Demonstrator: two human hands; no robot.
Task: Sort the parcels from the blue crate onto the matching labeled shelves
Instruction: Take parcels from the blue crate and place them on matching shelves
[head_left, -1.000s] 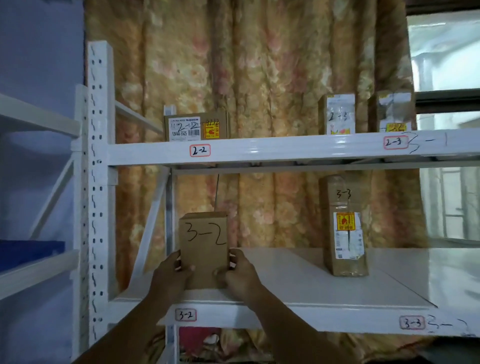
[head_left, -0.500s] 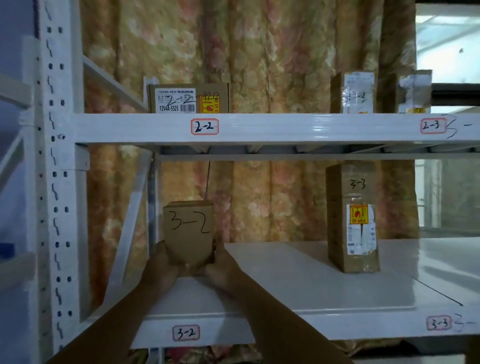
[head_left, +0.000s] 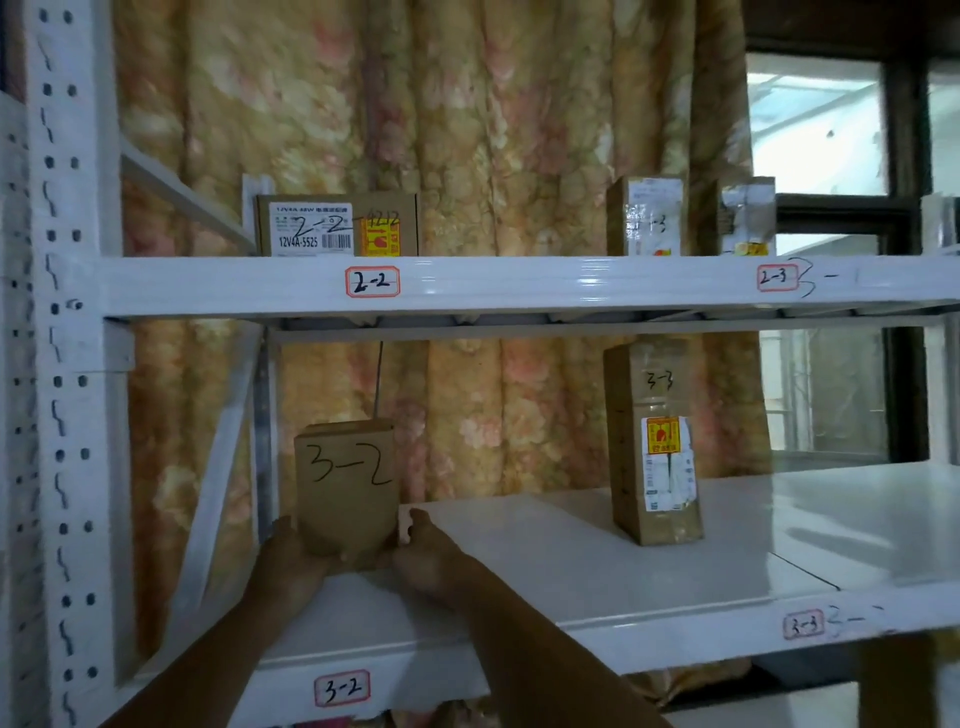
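A brown cardboard parcel marked 3-2 (head_left: 345, 483) stands upright at the back left of the lower shelf (head_left: 545, 571), above the 3-2 label (head_left: 342, 688). My left hand (head_left: 291, 561) holds its lower left side and my right hand (head_left: 421, 551) holds its lower right corner. Both hands cover the parcel's base. The blue crate is out of view.
A tall parcel marked 3-3 (head_left: 655, 441) stands further right on the same shelf, by the 3-3 label (head_left: 802, 624). The upper shelf (head_left: 519, 283) carries a 2-2 box (head_left: 337, 226) and two 2-3 parcels (head_left: 647, 215). A white upright post (head_left: 62, 364) is at left.
Both hands have pushed the 3-2 parcel deeper onto the lower shelf, toward the back. The camera has moved closer to the rack.
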